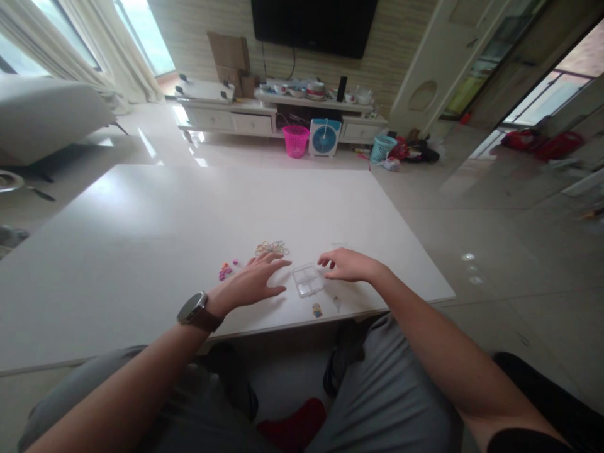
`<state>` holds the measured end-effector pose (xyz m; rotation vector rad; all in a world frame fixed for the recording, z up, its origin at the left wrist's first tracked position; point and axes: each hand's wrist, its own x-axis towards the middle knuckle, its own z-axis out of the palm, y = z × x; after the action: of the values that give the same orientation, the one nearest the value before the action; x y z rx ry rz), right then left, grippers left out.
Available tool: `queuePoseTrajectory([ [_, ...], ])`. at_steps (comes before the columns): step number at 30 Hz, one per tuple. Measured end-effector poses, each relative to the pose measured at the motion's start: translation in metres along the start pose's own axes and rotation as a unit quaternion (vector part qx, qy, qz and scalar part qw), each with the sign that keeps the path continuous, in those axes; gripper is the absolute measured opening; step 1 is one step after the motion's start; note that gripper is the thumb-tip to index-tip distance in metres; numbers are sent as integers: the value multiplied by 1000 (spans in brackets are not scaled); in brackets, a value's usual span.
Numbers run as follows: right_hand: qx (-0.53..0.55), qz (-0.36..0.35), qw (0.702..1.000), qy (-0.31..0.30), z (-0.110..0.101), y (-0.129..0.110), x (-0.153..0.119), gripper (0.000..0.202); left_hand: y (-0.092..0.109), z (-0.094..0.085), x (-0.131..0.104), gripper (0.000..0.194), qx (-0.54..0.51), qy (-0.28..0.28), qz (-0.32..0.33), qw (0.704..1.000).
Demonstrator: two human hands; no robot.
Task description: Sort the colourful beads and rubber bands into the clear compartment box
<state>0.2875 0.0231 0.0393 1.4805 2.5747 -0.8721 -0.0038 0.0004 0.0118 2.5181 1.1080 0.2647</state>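
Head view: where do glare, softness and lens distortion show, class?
In the head view, glare whitens the table's far left; bright streaks reflect off the floor; the clear divided box looks soft; wide-angle distortion makes the curtains lean.

Clear divided box flat on white table; colored bands heaped, beads clustered, small figure lying nearby.

Two hands, one box, one figure show.

White table; pink basket; pink, seemingly orange-flecked small pieces.
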Motion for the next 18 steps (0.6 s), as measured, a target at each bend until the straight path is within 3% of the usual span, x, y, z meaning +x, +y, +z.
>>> queuePoseTrajectory([
  [4,-94,84,990,65,-16,22,-2,31,23,8,-2,57,-14,-31,41,999],
  [8,-112,116,987,-3,-16,34,0,31,30,15,-1,38,-2,-45,46,998],
  [13,-54,64,995,-48,-4,20,6,35,20,13,1,17,1,-29,19,999],
  [18,-92,61,992,62,-5,18,7,38,8,14,0,24,-7,-30,12,999],
])
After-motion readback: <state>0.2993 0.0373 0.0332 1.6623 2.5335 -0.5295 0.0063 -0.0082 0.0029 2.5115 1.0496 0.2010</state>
